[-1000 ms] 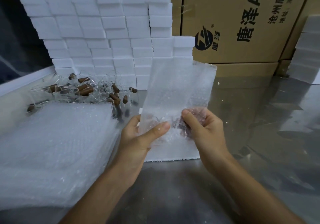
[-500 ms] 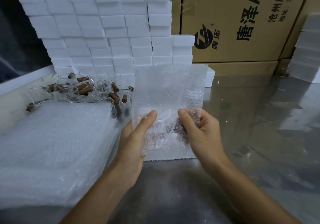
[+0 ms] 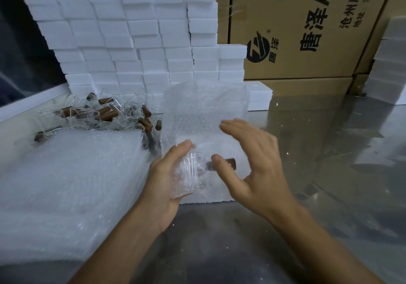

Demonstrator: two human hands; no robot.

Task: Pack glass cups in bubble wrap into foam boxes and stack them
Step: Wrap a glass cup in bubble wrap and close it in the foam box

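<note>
The left hand (image 3: 163, 180) grips a glass cup (image 3: 193, 169) partly wrapped in a bubble wrap sheet (image 3: 204, 112). The thumb and fingers curl round the cup from its left side. The cup's brown handle (image 3: 230, 163) projects to the right, past the wrap.

The right hand (image 3: 252, 163) is spread, fingers straight and apart. It holds nothing. Its thumb tip lies at the brown handle; actual contact cannot be confirmed. Its fingers are blurred.

The upper part of the bubble wrap sheet stands up behind the cup, loose and unfolded.

Directly behind and under the cup lies a white foam box (image 3: 211, 198) on the metal table (image 3: 307, 152).

To the left of the cup:
- a stack of bubble wrap sheets (image 3: 72, 174), lying flat on the table;
- behind that stack, a pile of unwrapped glass cups (image 3: 105, 114) with brown handles, tangled together.

Behind the cup, a wall of stacked foam boxes (image 3: 131, 37) rises in several rows. It steps down at its right end to a low pair of boxes.

Behind that wall stand cardboard cartons (image 3: 307, 31) with printed black characters and a round logo.

Far right of the cup, at the picture edge, a second foam box stack (image 3: 391, 64) is partly visible.
</note>
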